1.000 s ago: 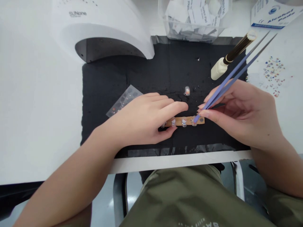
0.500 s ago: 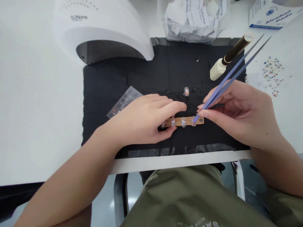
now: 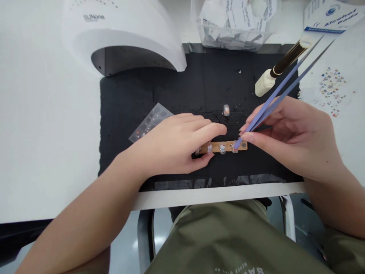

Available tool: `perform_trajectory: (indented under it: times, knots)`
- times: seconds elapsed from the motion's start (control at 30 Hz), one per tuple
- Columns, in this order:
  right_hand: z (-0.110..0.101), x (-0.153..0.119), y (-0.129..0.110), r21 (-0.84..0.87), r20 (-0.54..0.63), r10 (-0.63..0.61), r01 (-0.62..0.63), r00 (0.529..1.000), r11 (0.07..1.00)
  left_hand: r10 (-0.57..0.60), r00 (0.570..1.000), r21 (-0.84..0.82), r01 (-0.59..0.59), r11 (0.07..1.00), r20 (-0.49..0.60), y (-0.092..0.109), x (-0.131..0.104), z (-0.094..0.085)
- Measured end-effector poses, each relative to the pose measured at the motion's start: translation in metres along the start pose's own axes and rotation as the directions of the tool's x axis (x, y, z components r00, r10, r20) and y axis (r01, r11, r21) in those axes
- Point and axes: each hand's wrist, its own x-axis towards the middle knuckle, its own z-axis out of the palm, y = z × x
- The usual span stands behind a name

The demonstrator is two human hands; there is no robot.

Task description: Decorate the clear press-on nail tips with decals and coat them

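A narrow tan strip lies on the black mat, with several small clear decorated nail tips in a row on it. My left hand holds the strip's left part between thumb and fingers, hiding that end. My right hand pinches purple tweezers, whose tips touch the rightmost nail tip. Whether the tweezers grip anything is too small to tell. One loose nail tip lies on the mat above the strip. A clear sticker sheet is partly under my left hand.
A white lamp stands at the back left. A clear bin of alcohol pads and an alcohol pad box are at the back. A cream bottle stands behind my right hand; tiny charms are scattered at the right.
The view has shifted slightly, so things at the right sit a little further right. The hands keep nearly the same pose, with the tweezer tips still at the rightmost nail tip.
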Motion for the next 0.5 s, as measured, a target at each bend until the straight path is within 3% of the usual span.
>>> perform_trajectory:
  times: [0.5]
  knots:
    - [0.0031, -0.0014, -0.0034, 0.025, -0.036, 0.041, -0.04, 0.999, 0.999, 0.028, 1.0, 0.031, -0.028, 0.999, 0.0, 0.0, 0.0016, 0.0012]
